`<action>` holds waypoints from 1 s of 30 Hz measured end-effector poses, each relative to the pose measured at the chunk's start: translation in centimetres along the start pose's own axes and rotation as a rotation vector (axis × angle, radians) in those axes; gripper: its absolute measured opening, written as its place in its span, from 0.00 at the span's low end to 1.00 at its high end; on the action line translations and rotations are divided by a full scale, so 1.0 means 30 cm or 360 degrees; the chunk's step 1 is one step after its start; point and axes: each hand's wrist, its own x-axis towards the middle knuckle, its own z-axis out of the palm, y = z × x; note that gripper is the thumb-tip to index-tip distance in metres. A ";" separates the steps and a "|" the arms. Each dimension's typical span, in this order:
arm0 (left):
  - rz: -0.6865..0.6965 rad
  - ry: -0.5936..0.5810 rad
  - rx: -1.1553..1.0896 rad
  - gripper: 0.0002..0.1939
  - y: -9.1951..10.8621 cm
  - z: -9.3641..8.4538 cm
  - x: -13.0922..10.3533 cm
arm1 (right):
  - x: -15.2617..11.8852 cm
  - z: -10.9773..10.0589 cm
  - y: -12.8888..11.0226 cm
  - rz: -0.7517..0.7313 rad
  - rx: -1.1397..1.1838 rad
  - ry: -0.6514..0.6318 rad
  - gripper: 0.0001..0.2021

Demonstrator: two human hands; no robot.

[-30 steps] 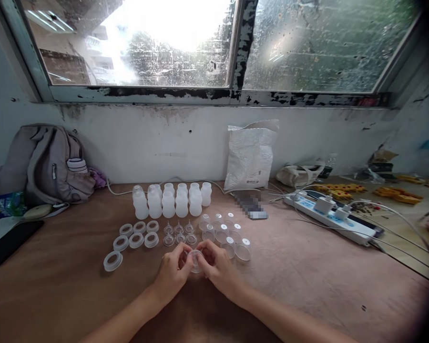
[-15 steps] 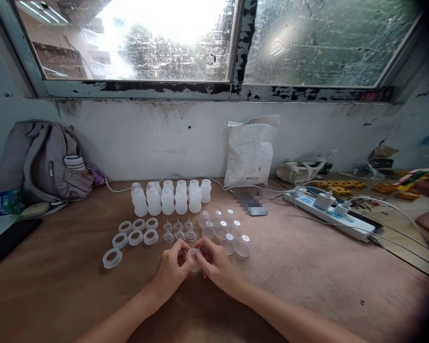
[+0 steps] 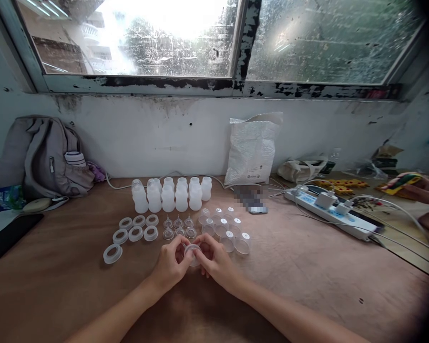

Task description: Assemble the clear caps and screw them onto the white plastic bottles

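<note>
My left hand (image 3: 172,261) and my right hand (image 3: 214,259) meet near the table's middle, fingers closed around a small clear round piece (image 3: 192,256). Its exact form is partly hidden by my thumbs. Just beyond my hands lie several clear nipple-like parts (image 3: 168,233) in rows. To their left are several translucent rings (image 3: 112,254), and to the right several clear domed caps (image 3: 242,246). Behind them, white translucent bottles (image 3: 168,198) stand upright in rows; the leftmost has a clear top.
A grey backpack (image 3: 43,157) and black phone-like slab (image 3: 12,236) are at left. A silvery bag (image 3: 252,150) leans on the wall. Right are a power strip (image 3: 331,214) with cables and another person's hand (image 3: 423,190) holding something yellow and green.
My hands have barely moved and still hold the clear piece, its rim now turned slightly. The other person's hand at right has shifted with the yellow and green object. The view has tilted a little.
</note>
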 end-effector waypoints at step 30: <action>-0.0022 0.0085 0.0305 0.02 -0.001 0.007 0.001 | 0.002 0.004 -0.022 -0.0238 -0.0300 0.0070 0.03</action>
